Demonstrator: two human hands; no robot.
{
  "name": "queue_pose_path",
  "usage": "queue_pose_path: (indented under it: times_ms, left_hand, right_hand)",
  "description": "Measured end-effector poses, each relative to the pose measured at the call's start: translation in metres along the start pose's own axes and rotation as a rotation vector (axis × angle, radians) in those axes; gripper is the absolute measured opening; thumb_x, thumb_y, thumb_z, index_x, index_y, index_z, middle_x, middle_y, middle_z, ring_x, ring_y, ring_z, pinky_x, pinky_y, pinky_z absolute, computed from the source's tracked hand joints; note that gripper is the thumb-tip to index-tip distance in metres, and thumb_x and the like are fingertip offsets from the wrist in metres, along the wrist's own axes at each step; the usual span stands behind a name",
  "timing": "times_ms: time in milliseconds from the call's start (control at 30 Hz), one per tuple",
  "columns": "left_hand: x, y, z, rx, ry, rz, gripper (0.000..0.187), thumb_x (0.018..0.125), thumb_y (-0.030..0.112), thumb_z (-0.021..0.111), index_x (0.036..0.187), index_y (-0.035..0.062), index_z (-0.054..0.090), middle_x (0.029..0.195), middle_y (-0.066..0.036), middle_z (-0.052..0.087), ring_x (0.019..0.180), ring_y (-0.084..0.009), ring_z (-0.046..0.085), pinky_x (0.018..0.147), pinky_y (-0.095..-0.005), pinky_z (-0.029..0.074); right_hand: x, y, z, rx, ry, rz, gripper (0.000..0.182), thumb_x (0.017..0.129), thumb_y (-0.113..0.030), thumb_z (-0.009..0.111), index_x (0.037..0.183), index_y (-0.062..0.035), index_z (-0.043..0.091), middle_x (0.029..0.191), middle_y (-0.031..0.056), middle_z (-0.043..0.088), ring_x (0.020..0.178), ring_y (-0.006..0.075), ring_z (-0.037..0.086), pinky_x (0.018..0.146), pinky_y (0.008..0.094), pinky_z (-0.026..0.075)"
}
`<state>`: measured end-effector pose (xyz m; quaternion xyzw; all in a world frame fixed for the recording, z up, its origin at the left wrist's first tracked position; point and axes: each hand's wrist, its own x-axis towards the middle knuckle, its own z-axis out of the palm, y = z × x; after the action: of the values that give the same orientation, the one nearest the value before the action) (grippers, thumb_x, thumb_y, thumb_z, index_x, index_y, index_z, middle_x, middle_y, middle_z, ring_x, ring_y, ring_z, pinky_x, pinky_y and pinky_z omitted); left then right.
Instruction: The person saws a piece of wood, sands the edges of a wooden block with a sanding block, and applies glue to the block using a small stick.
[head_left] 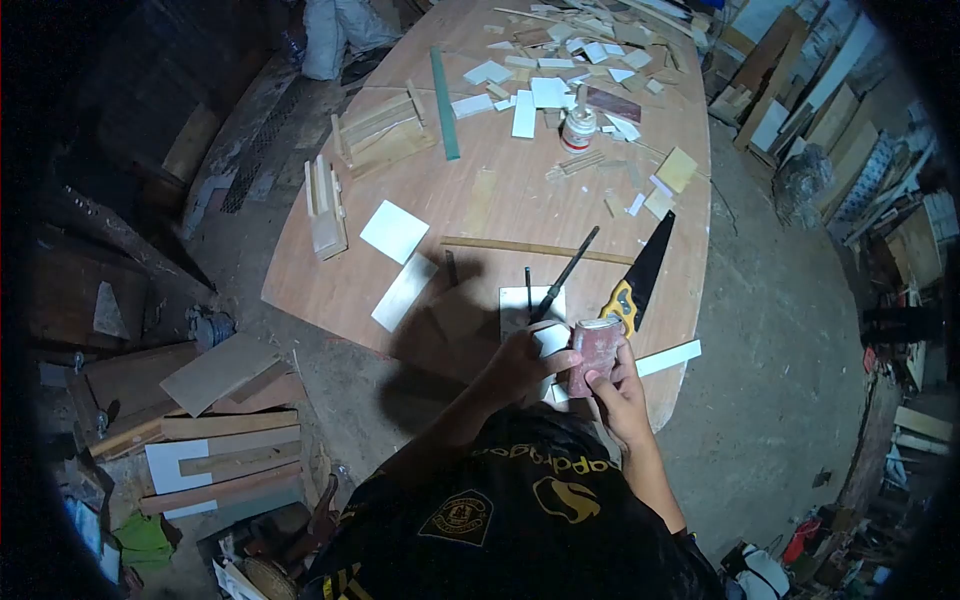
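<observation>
My left hand (528, 362) is closed around a small white piece of board (551, 340). Its thumb reaches across to the edge of a reddish-brown sandpaper block (596, 358), which my right hand (622, 398) grips from the right side and below. Just beyond the hands, a dark file (570, 272) with a black handle lies slanted over a pale square board (512, 298). Beside the file is a thin dark rod (528, 282). A handsaw (650, 270) with a yellow handle lies right of the hands.
A long wooden strip (530, 248) crosses the table (400, 165). White panels (394, 232), wooden box-like assemblies (385, 135) and a green strip (445, 105) lie to the left. A glue jar (578, 130) stands near heaped offcuts. Boards (225, 372) are stacked on the floor.
</observation>
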<state>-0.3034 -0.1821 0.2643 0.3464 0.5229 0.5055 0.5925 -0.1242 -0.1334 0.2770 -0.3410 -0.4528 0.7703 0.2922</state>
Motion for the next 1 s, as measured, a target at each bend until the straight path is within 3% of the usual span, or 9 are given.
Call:
queue_pose_path:
  times_ms: [167,367,433,600,733,800,1000]
  left_hand:
    - [-0.009,-0.002,0.004,-0.219,0.056,0.043,0.023,0.084,0.020,0.072,0.094,0.0023,0.061,0.079,-0.001,0.064,0.075,-0.0079,0.060,0.069,-0.0256,0.048]
    - [-0.013,-0.001,-0.014,-0.119,-0.001,0.109,0.023,0.084,0.021,0.071,0.095,0.0025,0.062,0.079,-0.001,0.063,0.073,-0.0086,0.059,0.069,-0.0253,0.048]
    - [-0.014,0.001,-0.016,-0.053,0.073,0.121,0.024,0.084,0.021,0.071,0.095,0.0023,0.062,0.079,0.000,0.063,0.073,-0.0084,0.059,0.068,-0.0255,0.048]
    - [-0.018,-0.004,-0.019,-0.003,0.199,0.110,0.025,0.084,0.022,0.072,0.095,0.0018,0.062,0.078,0.000,0.063,0.073,-0.0077,0.058,0.068,-0.0257,0.048]
    - [-0.020,-0.004,-0.018,-0.069,0.194,0.111,0.025,0.085,0.022,0.071,0.096,0.0018,0.062,0.077,-0.001,0.062,0.073,-0.0066,0.058,0.067,-0.0244,0.048]
    - [-0.018,-0.008,-0.018,-0.019,0.207,0.143,0.025,0.085,0.022,0.071,0.096,0.0019,0.062,0.076,0.000,0.062,0.072,-0.0064,0.058,0.066,-0.0239,0.048]
    - [-0.014,-0.013,-0.016,-0.049,0.191,0.106,0.025,0.085,0.026,0.069,0.096,0.0049,0.060,0.078,-0.002,0.062,0.070,-0.0108,0.058,0.064,-0.0274,0.048]
  right_hand:
    - [0.005,0.009,0.003,0.013,-0.034,0.044,0.059,0.094,-0.013,0.055,0.144,-0.0029,0.025,0.131,0.0088,0.046,0.122,0.0170,0.044,0.104,0.0314,0.033]
    - [0.012,0.000,0.016,-0.110,-0.091,0.055,0.060,0.094,-0.016,0.058,0.143,-0.0029,0.026,0.129,0.0088,0.047,0.121,0.0167,0.044,0.104,0.0316,0.033]
    - [0.014,0.001,0.021,-0.104,-0.080,0.074,0.059,0.094,-0.016,0.060,0.142,-0.0032,0.028,0.128,0.0088,0.048,0.120,0.0164,0.045,0.103,0.0317,0.034]
    - [0.018,0.002,0.026,-0.131,-0.005,0.027,0.057,0.091,-0.012,0.064,0.139,-0.0052,0.033,0.124,0.0082,0.052,0.114,0.0161,0.051,0.095,0.0300,0.043]
    - [0.022,-0.003,0.030,-0.158,-0.044,0.057,0.053,0.090,-0.010,0.065,0.134,-0.0048,0.038,0.119,0.0070,0.054,0.109,0.0149,0.053,0.093,0.0294,0.044]
    - [0.024,-0.002,0.031,-0.226,-0.002,-0.025,0.047,0.087,-0.005,0.068,0.125,-0.0043,0.041,0.107,0.0074,0.061,0.094,0.0115,0.060,0.078,0.0258,0.052]
    - [0.023,-0.005,0.027,-0.144,0.016,0.051,0.044,0.089,-0.008,0.066,0.126,-0.0040,0.042,0.107,0.0091,0.061,0.090,0.0135,0.062,0.074,0.0275,0.053]
